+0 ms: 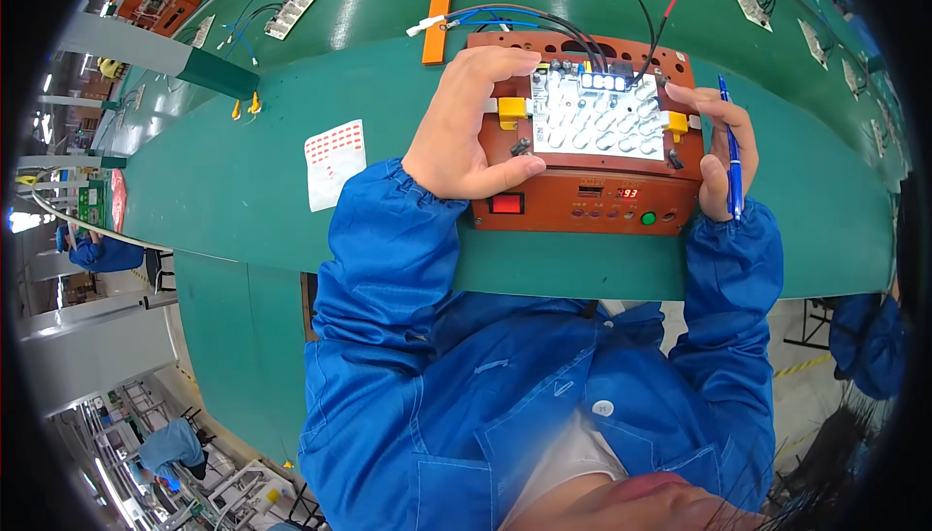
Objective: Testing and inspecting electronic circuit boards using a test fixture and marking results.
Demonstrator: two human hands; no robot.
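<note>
A reddish-brown test fixture [582, 164] sits on the green bench in front of me. On its top lies a circuit board [597, 128] with bright white lit areas and rows of round parts. Yellow blocks [512, 114] flank the board on both sides. My left hand [466, 128] lies along the fixture's left side, fingers stretched out and thumb apart, around one yellow block. My right hand [723, 138] rests at the right side, a blue pen [733, 157] held among its fingers. The front panel has a red switch [506, 203], a lit red display [628, 193] and a green button [649, 218].
Left of the fixture lies a white sheet of red stickers [335, 164]. Behind are an orange strip [442, 2], wires with white connectors [425, 25], and circuit boards [293, 13] with leads. A grey-and-green post [165, 50] stands at left. A person in blue [107, 251] is farther off.
</note>
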